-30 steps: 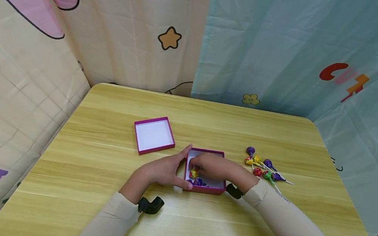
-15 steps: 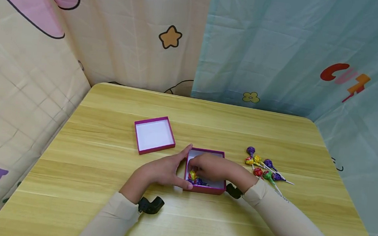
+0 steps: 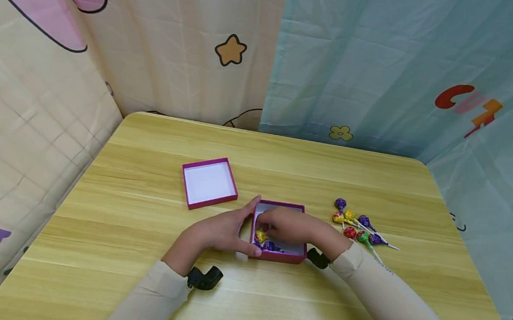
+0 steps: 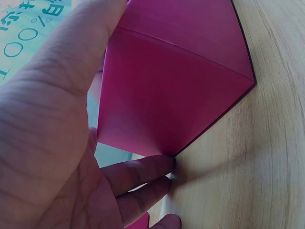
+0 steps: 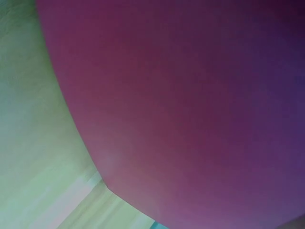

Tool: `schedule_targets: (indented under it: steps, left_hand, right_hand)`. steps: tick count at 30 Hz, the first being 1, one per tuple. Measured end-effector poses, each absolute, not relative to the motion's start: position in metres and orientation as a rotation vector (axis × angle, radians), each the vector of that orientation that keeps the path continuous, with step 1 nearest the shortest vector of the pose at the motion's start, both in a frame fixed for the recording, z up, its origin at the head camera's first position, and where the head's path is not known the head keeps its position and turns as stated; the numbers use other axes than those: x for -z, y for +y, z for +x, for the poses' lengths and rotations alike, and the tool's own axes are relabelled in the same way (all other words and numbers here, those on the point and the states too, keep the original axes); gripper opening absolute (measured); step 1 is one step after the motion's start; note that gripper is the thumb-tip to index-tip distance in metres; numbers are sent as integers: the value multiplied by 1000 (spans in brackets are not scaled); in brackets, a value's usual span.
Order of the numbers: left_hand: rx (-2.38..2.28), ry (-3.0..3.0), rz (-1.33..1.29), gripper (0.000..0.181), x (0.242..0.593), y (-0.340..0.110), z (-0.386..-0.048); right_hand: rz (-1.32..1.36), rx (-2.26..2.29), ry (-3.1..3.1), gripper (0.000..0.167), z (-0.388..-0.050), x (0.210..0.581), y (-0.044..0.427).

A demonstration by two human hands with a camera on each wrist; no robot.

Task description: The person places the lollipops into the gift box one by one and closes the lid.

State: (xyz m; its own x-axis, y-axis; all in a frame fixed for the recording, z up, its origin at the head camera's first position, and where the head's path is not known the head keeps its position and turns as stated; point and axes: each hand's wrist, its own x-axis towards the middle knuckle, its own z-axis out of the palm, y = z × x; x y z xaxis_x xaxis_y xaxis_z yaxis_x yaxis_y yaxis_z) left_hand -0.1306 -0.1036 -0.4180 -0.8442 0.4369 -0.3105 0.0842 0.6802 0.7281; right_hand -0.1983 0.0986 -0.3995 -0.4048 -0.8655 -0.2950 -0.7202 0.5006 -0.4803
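A magenta box with a white inside stands on the table. Spread along its left side, the left hand holds it, thumb over the front edge and fingers towards the back corner. In the left wrist view that hand lies against the box. The right hand reaches into the box with curled fingers, pinching a yellow and red lollipop; its stick is hidden. Purple lollipops lie at the box's front. The right wrist view shows only the box wall close up, its hand barely visible.
Left of the box and farther back, a magenta lid lies with its white inside up. Several lollipops in purple, yellow, red and green lie to the right, near the right forearm. A curtain hangs behind the table.
The yellow lollipop at the right fingertips has shifted slightly left inside the box. The left hand, box and lid have stayed in place.
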Motion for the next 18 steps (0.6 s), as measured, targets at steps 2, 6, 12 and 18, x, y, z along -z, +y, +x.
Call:
schedule_targets:
  steps: [2,6,12,18]
  left_hand:
    - [-1020,2426,404,122,418,-104,-131]
    - [-1024,2425,400,122,419,-104,-131]
    - [-1029,2423,400,122,420,-104,-131]
    - [-1014,2424,409,122,419,-104,-131]
  right_hand:
    - [-1306,382,2241,10,-199,399,100]
    - [-1319,377,2245,11,-199,399,101]
    - [-1309,351,2260,9,-199,401,98]
    - [-1319,322,2267,3,-198,404,96]
